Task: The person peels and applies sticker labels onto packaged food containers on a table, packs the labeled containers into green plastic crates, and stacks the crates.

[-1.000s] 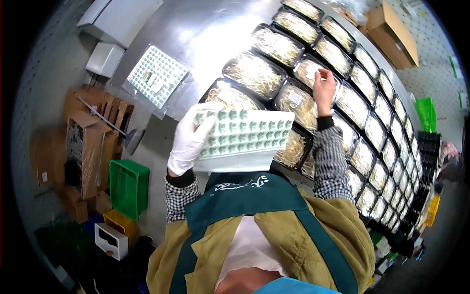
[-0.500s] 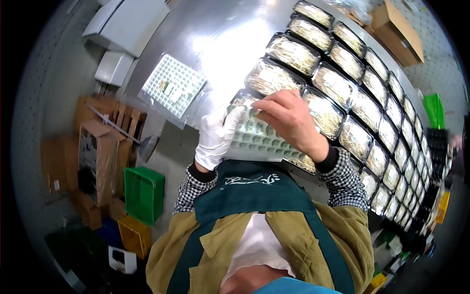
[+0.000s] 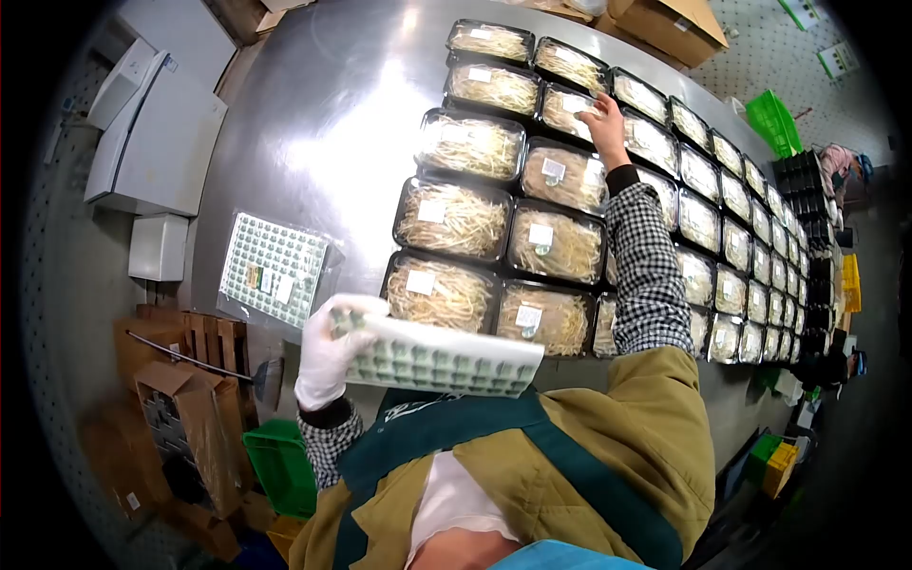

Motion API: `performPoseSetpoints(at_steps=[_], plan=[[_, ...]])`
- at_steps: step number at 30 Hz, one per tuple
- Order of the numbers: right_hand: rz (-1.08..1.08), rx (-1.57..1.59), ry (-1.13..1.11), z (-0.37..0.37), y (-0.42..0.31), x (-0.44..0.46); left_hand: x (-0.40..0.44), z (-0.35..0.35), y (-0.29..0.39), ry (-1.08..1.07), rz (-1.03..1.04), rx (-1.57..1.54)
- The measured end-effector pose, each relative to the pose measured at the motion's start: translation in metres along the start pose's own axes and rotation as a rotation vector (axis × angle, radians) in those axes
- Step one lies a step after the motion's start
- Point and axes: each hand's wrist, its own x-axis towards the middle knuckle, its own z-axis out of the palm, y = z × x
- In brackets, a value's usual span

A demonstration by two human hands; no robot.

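My left hand (image 3: 328,356), in a white glove, grips a sheet of green stickers (image 3: 446,361) by its left end. The sheet bends, with its white back folded over along the top. My bare right hand (image 3: 605,123) reaches over a black tray of pale, stringy food (image 3: 562,103) in the second column. Its thumb and fingertips are bent together at the clear top; anything between them is too small to make out. Around it stand rows of similar wrapped trays (image 3: 465,217), many with white labels.
Another sticker sheet in a clear sleeve (image 3: 275,266) lies on the steel table (image 3: 285,123) at left. Cardboard boxes (image 3: 185,418) and a green crate (image 3: 285,465) stand on the floor at lower left. A green basket (image 3: 774,123) and a person (image 3: 841,166) are at far right.
My right hand has left the sticker sheet and stretched forward to a farther tray. My left hand has shifted left and down with the sheet. The view has also turned.
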Motion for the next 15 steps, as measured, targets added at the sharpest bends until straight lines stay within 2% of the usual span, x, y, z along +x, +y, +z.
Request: performPoseSetpoints(at_steps=[1, 2, 3, 5, 6, 7, 9, 10, 13, 15], plan=[[-0.021, -0.140, 0.037, 0.005, -0.004, 0.006, -0.002, -0.001, 0.003, 0.033, -0.011, -0.020], [0.066, -0.108, 0.019, 0.009, -0.006, 0.006, -0.003, -0.003, 0.004, 0.082, -0.025, -0.033], [-0.099, -0.265, 0.072, 0.019, -0.004, 0.005, -0.003, -0.006, 0.004, 0.130, -0.039, -0.046], [-0.224, -0.308, 0.075, 0.025, 0.004, 0.000, 0.003, -0.012, 0.002, 0.236, -0.007, -0.017], [-0.356, -0.445, 0.120, 0.022, 0.006, 0.001, 0.004, -0.015, 0.002, 0.282, -0.004, -0.036], [-0.359, -0.447, 0.123, 0.020, 0.009, 0.005, 0.006, -0.017, 0.001, 0.327, 0.004, -0.056], [-0.251, -0.367, 0.153, 0.014, 0.013, 0.022, 0.010, -0.015, 0.005, 0.365, 0.036, -0.097], [-0.335, -0.451, 0.240, 0.012, 0.012, 0.035, 0.010, -0.016, 0.002, 0.362, 0.059, -0.114], [-0.016, -0.059, 0.210, 0.025, -0.005, 0.079, 0.018, -0.014, 0.006, 0.366, 0.089, -0.127], [0.002, -0.169, 0.271, 0.049, 0.012, 0.112, 0.022, -0.009, 0.008, 0.376, 0.079, -0.134]])
